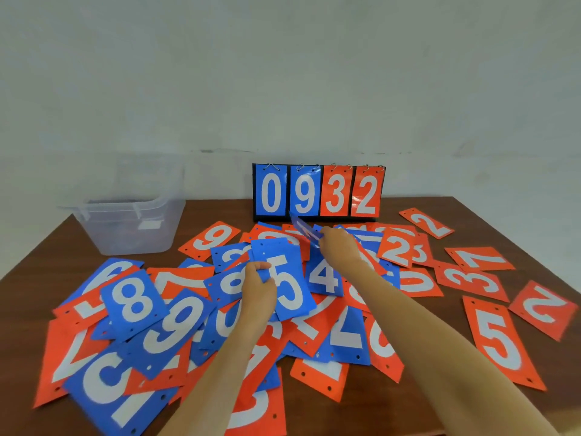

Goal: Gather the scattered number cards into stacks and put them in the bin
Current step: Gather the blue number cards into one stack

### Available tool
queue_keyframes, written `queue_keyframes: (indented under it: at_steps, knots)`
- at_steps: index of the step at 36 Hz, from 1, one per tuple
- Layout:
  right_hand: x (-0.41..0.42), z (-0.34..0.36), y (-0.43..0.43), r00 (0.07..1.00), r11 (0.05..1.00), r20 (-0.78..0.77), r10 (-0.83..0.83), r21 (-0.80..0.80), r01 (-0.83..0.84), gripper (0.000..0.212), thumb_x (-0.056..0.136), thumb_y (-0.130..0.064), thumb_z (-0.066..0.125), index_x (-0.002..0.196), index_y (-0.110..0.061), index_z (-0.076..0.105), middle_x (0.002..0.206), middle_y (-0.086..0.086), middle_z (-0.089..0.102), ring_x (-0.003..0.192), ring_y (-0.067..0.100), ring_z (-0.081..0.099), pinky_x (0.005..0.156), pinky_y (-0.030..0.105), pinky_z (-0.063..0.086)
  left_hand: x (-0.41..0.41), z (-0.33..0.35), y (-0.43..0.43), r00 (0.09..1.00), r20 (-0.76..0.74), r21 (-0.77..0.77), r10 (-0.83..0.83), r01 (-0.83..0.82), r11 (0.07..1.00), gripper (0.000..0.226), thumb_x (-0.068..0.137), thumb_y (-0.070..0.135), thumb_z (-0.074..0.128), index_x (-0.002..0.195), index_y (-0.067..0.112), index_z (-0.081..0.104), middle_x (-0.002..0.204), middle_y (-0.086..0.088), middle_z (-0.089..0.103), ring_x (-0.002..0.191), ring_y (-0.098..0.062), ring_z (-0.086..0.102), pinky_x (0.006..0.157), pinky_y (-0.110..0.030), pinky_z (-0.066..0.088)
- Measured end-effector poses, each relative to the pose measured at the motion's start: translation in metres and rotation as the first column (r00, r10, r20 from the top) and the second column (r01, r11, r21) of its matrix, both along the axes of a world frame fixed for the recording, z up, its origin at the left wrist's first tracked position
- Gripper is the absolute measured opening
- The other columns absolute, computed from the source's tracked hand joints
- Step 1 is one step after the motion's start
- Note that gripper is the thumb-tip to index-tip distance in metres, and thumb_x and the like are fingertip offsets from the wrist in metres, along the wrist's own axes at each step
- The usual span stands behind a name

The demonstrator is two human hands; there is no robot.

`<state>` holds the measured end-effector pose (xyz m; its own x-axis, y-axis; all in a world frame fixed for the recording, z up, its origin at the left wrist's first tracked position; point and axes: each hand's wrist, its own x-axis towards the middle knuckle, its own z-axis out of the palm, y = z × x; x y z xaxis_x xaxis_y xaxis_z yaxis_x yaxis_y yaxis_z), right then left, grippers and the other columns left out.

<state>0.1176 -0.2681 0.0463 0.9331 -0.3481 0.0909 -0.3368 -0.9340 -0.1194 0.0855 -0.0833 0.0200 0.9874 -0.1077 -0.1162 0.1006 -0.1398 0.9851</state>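
Nearest the camera, blue and orange number cards [103,382] lie overlapped at all angles across the front of the desk [503,215]. The heap is thickest in the middle and thins to single orange cards on the right. Both bare forearms reach over it.

The left hand [257,286] holds a small stack of blue cards [287,278] with a 5 on top. The thumb presses on the face and the fingers curl underneath, so the stack sits tilted above the heap, ready to take another card.

The right hand [339,247] is further out, just in front of the scoreboard stand [317,193] that shows 0932. Its fingers pinch one blue card [303,229] by an edge and hold it raised and slanted off the pile; blur hides its number. Judging from the colours, the person is sorting blue first, and this card probably goes onto the 5 stack.

The clear bin [125,228] stands at the desk's far left corner, well apart from both hands. Whether any cards lie inside I cannot tell. Nearly all the cards lie loose, so the task looks to be at an early stage.
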Motion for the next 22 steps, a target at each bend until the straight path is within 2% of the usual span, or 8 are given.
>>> queue_keyframes:
  at_steps: [3,5,8,11,15,17,20,22]
  knots:
    - [-0.027,0.016,-0.004,0.983,0.983,0.173,-0.068,0.178,0.037,0.025,0.096,-0.008,0.04,0.115,-0.004,0.056,0.109,0.014,0.063,0.093,0.027,0.062,0.073,0.034,0.053,-0.008,0.006,0.002,1.0,-0.015,-0.011,-0.005,0.005,1.0,0.027,0.092,-0.002,0.043,0.106,0.021,0.045,0.077,-0.003,0.051,0.055,-0.013,0.047,0.042,-0.022,0.037]
    - [-0.049,0.024,-0.003,0.963,0.968,0.253,-0.094,0.248,0.03,0.026,0.097,-0.01,0.041,0.118,-0.005,0.056,0.111,0.012,0.062,0.095,0.026,0.062,0.072,0.031,0.054,-0.016,0.011,0.003,1.0,-0.019,-0.013,-0.004,0.004,1.0,0.028,0.092,-0.004,0.043,0.107,0.02,0.045,0.077,-0.004,0.051,0.054,-0.012,0.046,0.039,-0.019,0.036]
    - [-0.09,0.032,0.002,0.919,0.934,0.376,-0.122,0.357,-0.022,0.026,0.098,-0.013,0.041,0.118,-0.006,0.057,0.111,0.009,0.062,0.091,0.015,0.06,0.058,0.012,0.043,-0.029,0.016,0.003,1.0,-0.018,-0.028,-0.007,0.007,1.0,0.029,0.091,-0.005,0.042,0.109,0.018,0.046,0.075,-0.005,0.049,0.051,-0.011,0.042,0.036,-0.016,0.033]
    - [-0.132,0.038,0.012,0.851,0.847,0.488,-0.195,0.521,-0.105,0.022,0.095,-0.004,0.045,0.113,-0.004,0.059,0.099,0.003,0.06,0.075,0.005,0.052,0.052,0.006,0.04,-0.045,0.022,0.002,1.0,0.0,-0.045,-0.019,0.019,0.999,0.028,0.091,-0.005,0.04,0.109,0.016,0.046,0.069,-0.005,0.044,0.046,-0.013,0.036,0.035,-0.018,0.03]
    - [-0.172,0.035,0.026,0.851,0.623,0.425,-0.31,0.767,-0.156,0.023,0.094,-0.005,0.049,0.114,-0.016,0.05,0.1,0.003,0.056,0.076,0.01,0.059,0.054,0.021,0.049,-0.068,0.03,-0.002,0.999,0.023,-0.09,-0.031,0.033,0.995,0.024,0.091,-0.002,0.042,0.106,0.016,0.045,0.063,-0.003,0.04,0.043,-0.012,0.032,0.033,-0.016,0.027]
    - [-0.186,0.031,0.033,0.876,0.553,0.38,-0.298,0.817,-0.167,0.028,0.093,-0.003,0.05,0.115,-0.02,0.047,0.096,0.002,0.055,0.081,0.014,0.062,0.053,0.019,0.051,-0.081,0.033,-0.004,0.998,0.024,-0.139,-0.05,0.053,0.989,0.016,0.093,0.006,0.048,0.104,0.017,0.046,0.065,0.0,0.042,0.047,-0.01,0.036,0.04,-0.018,0.032]
    - [-0.201,0.02,0.042,0.904,0.601,0.353,-0.242,0.786,-0.145,0.034,0.091,-0.002,0.05,0.12,-0.02,0.047,0.09,0.001,0.054,0.079,0.017,0.064,0.059,0.027,0.056,-0.097,0.036,-0.005,0.996,0.037,-0.175,-0.079,0.084,0.981,0.018,0.091,0.018,0.058,0.104,0.017,0.047,0.085,0.009,0.047,0.069,-0.005,0.049,0.061,-0.024,0.042]
    - [-0.207,0.014,0.05,0.917,0.644,0.344,-0.2,0.752,-0.141,0.033,0.09,-0.002,0.053,0.118,-0.019,0.049,0.085,0.004,0.054,0.075,0.019,0.063,0.066,0.037,0.059,-0.104,0.034,-0.006,0.995,0.056,-0.162,-0.084,0.092,0.982,0.021,0.089,0.017,0.062,0.103,0.018,0.047,0.093,0.007,0.049,0.075,-0.007,0.053,0.065,-0.028,0.046]
